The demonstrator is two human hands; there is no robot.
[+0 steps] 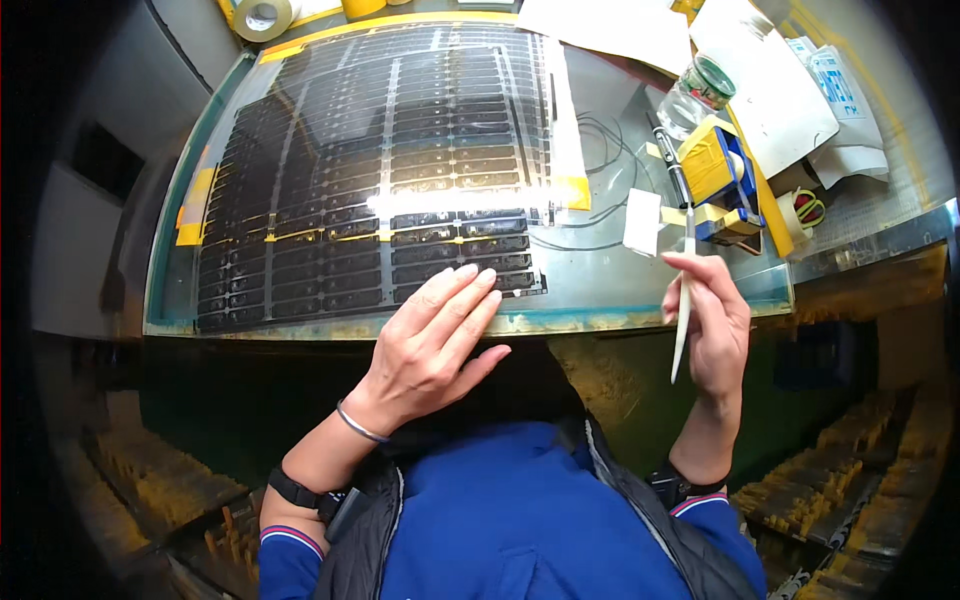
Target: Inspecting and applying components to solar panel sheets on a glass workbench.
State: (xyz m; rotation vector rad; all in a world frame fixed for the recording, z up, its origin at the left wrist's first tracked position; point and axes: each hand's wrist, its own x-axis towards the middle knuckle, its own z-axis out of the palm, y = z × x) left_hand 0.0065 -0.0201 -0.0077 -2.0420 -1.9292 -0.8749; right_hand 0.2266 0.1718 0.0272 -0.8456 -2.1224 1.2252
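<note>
looks to be partway along, at a guess: already laid flat on the bench (590, 270), with rows of dark strips bared across the black sheet (455, 250), under and beyond the left hand (432, 350). fixed, apparently, with tape (573, 192) beyond and to the right of that hand. cannot tell how many rows count as finished or left, finding no clear mark to part worked from unworked.

resting the left hand with fingers together and thumb apart, fingertips on the near edge of the sheet, clamped on nothing. pinching a white tool (682, 337) in the right hand (716, 330), thumb and fingers closed on it, thin end away from the body; well right of the sheet, so seemingly not touching it.

as for containers, note just beyond the right hand a blue holder (748, 178) bearing a yellow roll (700, 165). farther beyond, see a clear jar (693, 103) with a green rim; cannot make out any contents. to the right of that hand, spot scissors (812, 208) at a pale ring (789, 212), inside or against it, unable to tell which.
</note>
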